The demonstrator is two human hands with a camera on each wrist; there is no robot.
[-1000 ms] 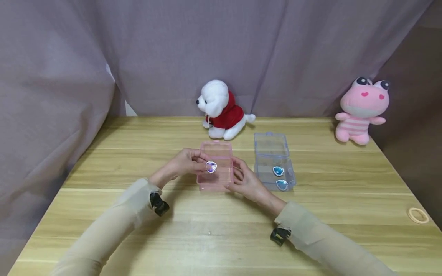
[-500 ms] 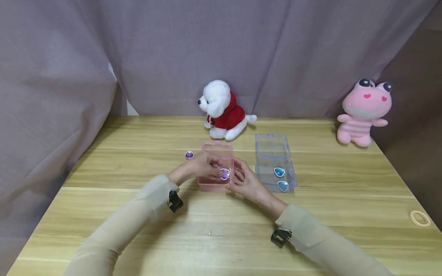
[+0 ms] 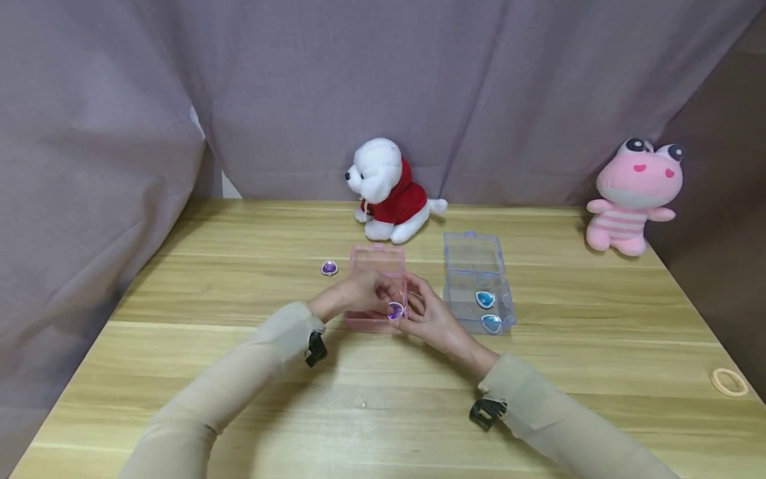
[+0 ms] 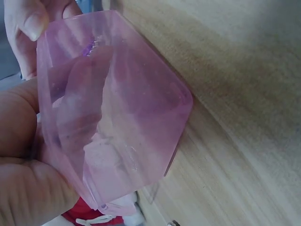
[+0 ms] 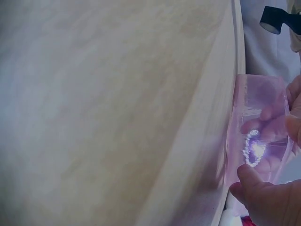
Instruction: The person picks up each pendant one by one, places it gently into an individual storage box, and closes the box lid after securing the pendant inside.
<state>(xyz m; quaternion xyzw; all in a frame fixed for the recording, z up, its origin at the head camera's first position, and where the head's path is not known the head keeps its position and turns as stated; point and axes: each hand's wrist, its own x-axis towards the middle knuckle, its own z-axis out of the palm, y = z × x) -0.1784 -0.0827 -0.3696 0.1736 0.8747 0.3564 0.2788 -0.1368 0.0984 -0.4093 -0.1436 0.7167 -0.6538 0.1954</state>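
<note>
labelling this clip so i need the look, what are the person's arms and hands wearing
Long, plain beige sleeves reach both wrists. A small black device sits at each wrist. The left hand and right hand are bare, without gloves.

Pink box (image 3: 372,325), purple gems (image 3: 329,267), bluish box (image 3: 459,305), blue gems (image 3: 485,300), red-clad white dog (image 3: 391,194) and pink-striped frog (image 3: 634,193) color a tan table (image 3: 383,432).

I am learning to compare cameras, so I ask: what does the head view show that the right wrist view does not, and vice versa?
Only head: bluish box, two blue gems, purple gem on the table, pink toy, pale ring.
Only right wrist: the other purple gem seen from outside, through a wall of the pink box.
Both: that gem and box, left hand, right hand, table, part of the toy dog.
</note>
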